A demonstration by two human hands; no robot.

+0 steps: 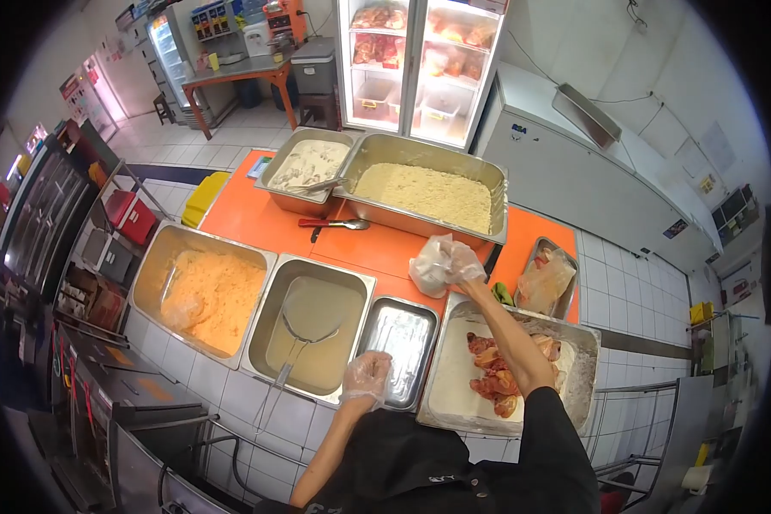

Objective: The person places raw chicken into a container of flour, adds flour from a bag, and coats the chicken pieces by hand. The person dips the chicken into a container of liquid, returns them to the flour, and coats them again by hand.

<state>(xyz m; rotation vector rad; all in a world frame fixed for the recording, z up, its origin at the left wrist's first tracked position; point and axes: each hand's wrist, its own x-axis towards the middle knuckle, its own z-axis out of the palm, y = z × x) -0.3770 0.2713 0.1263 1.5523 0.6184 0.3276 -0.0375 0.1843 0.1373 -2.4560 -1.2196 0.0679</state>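
My right hand [465,264], in a clear plastic glove, is closed on a crumpled translucent plastic bag [433,267] above the orange table. What the bag holds I cannot make out. Below that forearm, a steel pan [584,368] contains white flour and reddish raw chicken pieces [493,377]. My left hand [368,375], also gloved, is curled closed at the left edge of a bare shiny steel tray [403,330], with nothing visible in it. Just left of it, a wire strainer [295,344] rests in a pan of cloudy liquid [364,295].
An orange-crumb pan [214,295] stands at the left. Behind are a pan of pale crumbs [428,193] and one of white batter [310,163]. A red-handled spoon [338,224] lies between the rows. At right, a small tray [565,300] carries a bag [546,283]. A lit fridge [415,77] stands beyond.
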